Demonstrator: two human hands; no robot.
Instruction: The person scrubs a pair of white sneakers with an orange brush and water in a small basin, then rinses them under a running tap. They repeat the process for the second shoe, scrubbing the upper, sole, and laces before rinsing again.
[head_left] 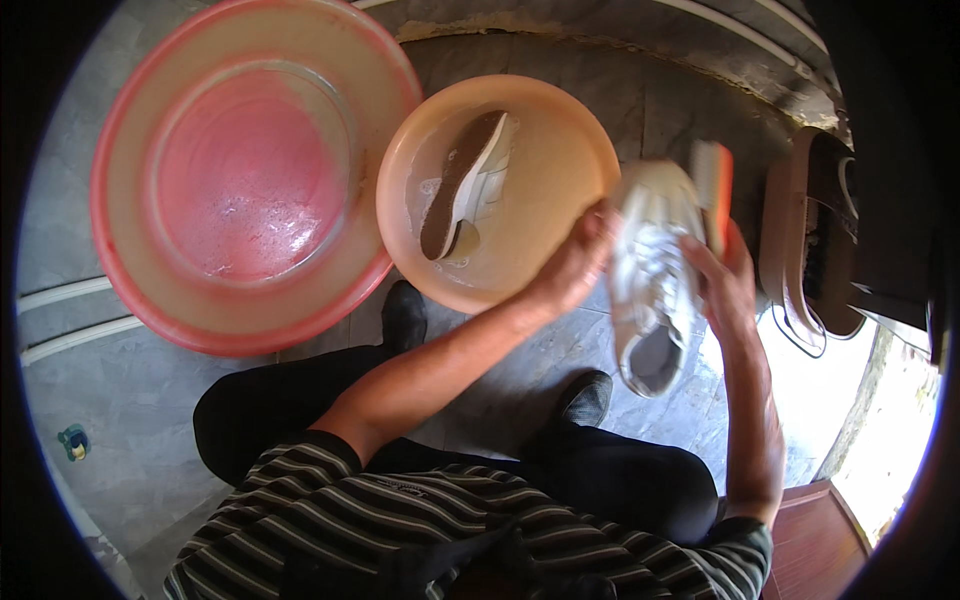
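A white lace-up shoe point(655, 285) is held up in front of me, toe pointing away and its opening toward me; its toe is blurred. My left hand point(583, 252) grips the shoe's left side, fingers partly hidden behind it. In my closed right hand point(728, 283) is a scrub brush point(713, 192) with an orange back and pale bristles, upright beside the toe. My right thumb reaches to the laces. The other white shoe point(468, 185), brown sole showing, lies on its side in water in the orange basin point(597, 140).
A large pink basin point(110, 190) stands left of the orange one. Far right is a brown and pink appliance-like object point(800, 230) on the grey tiled floor point(110, 400). White pipes point(735, 30) run along the back wall, and a small blue-green item point(74, 442) lies at far left.
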